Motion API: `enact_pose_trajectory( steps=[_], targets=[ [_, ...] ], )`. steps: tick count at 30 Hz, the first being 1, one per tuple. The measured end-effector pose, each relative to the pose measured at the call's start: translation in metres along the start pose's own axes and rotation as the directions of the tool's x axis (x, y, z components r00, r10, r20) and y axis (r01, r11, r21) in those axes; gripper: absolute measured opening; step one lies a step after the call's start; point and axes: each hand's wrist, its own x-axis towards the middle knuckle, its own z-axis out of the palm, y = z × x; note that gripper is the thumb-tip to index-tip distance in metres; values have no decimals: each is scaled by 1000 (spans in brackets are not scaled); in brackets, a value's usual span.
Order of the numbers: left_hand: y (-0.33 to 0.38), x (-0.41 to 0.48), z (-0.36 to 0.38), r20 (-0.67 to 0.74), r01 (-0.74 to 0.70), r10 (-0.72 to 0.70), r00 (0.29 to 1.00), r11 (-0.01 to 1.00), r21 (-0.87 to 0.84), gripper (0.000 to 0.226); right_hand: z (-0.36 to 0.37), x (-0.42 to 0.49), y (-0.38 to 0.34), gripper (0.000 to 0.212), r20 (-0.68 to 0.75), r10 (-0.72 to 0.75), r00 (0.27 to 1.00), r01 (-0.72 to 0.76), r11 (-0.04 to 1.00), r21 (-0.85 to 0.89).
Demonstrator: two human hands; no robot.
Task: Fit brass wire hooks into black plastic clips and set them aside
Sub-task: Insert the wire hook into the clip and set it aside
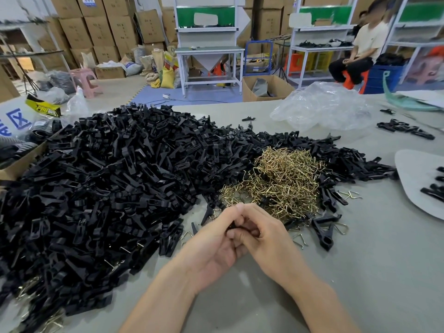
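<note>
Crumpled plastic bag (pixel 322 108), cardboard boxes (pixel 96 27)

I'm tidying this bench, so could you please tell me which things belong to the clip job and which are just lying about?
In use: heap of black plastic clips, pile of brass wire hooks, small black part gripped between left hand and right hand.
Lying about: crumpled clear plastic bag, brown cardboard box, pink plastic stool.

Pretty plain: left hand (pixel 213 246) and right hand (pixel 264 236) bare, nails short, left forearm (pixel 163 296) and right forearm (pixel 319 301) uncovered too.
</note>
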Motion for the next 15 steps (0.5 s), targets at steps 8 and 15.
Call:
enact_pose_trajectory(
  steps=[8,15],
  targets=[
    [0,8,5,-64,-115,125,990,984,138,50,-7,5,-3,34,-71,173,982,-125,891,437],
    [-20,9,-1,-70,-401,619,783,587,704,41,-4,9,7,36,44,275,960,-213,623,752]
  ],
)
